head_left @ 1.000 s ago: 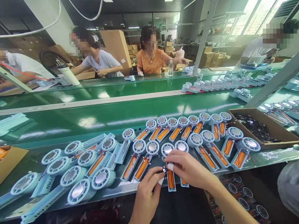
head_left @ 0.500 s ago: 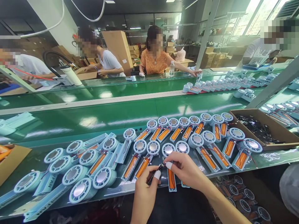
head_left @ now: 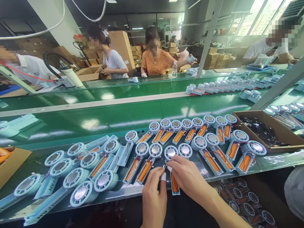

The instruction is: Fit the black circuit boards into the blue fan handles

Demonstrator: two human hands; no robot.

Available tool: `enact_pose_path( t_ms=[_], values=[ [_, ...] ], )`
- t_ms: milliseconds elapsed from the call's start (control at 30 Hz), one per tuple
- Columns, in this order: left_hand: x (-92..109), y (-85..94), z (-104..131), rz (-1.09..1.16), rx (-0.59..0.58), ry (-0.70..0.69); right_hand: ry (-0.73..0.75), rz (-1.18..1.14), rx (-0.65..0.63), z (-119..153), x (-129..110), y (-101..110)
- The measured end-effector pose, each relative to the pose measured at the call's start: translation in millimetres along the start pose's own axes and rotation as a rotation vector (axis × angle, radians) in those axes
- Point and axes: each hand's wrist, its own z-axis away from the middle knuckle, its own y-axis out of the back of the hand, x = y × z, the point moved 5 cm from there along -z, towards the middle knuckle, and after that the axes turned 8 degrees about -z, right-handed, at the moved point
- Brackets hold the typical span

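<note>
My left hand [head_left: 155,186] and my right hand [head_left: 187,174] meet at the bench's front edge, fingertips pinched together. Between them is a tiny part, mostly hidden by the fingers, too small to name. White covers sit on a finger of each hand. Just beyond my right hand lies a light-blue fan [head_left: 171,152] with a round head and an orange battery in its handle, partly under that hand. Another fan head [head_left: 185,150] is beside it. Several similar fans lie in rows to the right, and blue fans [head_left: 76,178] are piled at the left.
A cardboard box [head_left: 289,144] of small black parts stands at the right, another box [head_left: 16,164] at the left edge. Beyond runs a green conveyor [head_left: 133,110]. People work across it. More fans lie in a bin [head_left: 247,209] below the bench.
My left hand has shifted slightly right and closer to my right hand, and the dark part between them is now mostly covered. Across the conveyor, a person's arm has lifted with a light-blue item.
</note>
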Motion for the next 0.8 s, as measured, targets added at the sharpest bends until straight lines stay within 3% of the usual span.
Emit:
enact_pose_path(
  t_ms=[200,333,567,733,800],
  values=[
    [-12,-0.3,-10,0.165,-0.259,0.194,0.001,-0.358,0.093,-1,19,1],
    [-15,2.0,-14,0.257,-0.363,0.252,0.042,-0.506,0.027,-3,24,5],
    [-19,-1.1,-17,0.284,-0.385,0.205,0.005,-0.531,0.098,-2,22,1],
    [-6,-3.7,-8,0.253,-0.239,0.210,-0.065,-0.413,0.100,1,12,8],
    [2,-6.2,-1,0.252,-0.234,0.198,-0.115,-0.461,0.061,1,10,13]
  ],
)
